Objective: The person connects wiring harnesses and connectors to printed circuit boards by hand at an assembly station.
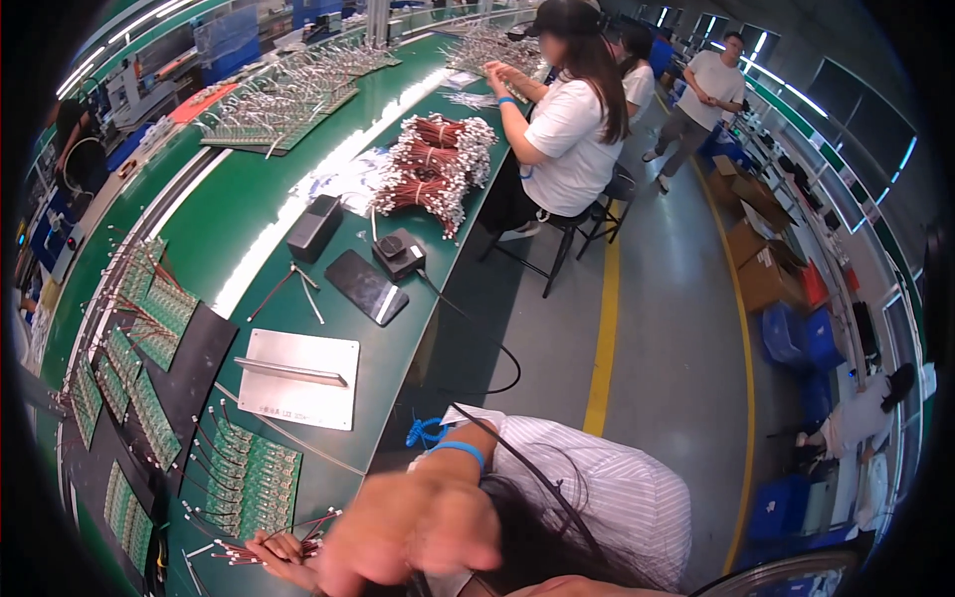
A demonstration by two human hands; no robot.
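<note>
Very close to the camera, my right hand (413,522) looms large and blurred, with a blue band (460,454) round its wrist. Its fingers are foreshortened, so whether they are open or closed does not show. At the lower left edge, my left hand (283,559), partly covered by the right, has its fingers closed on a bundle of thin red wires (237,553) with white connectors. Just beyond lies a green circuit-board panel (254,478) with wires attached. A metal plate with a bar handle (296,383) rests farther along the green table.
A phone (366,287), a black box (314,228) and a small device (399,255) with a trailing cable occupy the table. Bundled red wires (430,164) are heaped beyond. More board panels (149,413) line the left. A seated co-worker (572,129) is at the table's far end.
</note>
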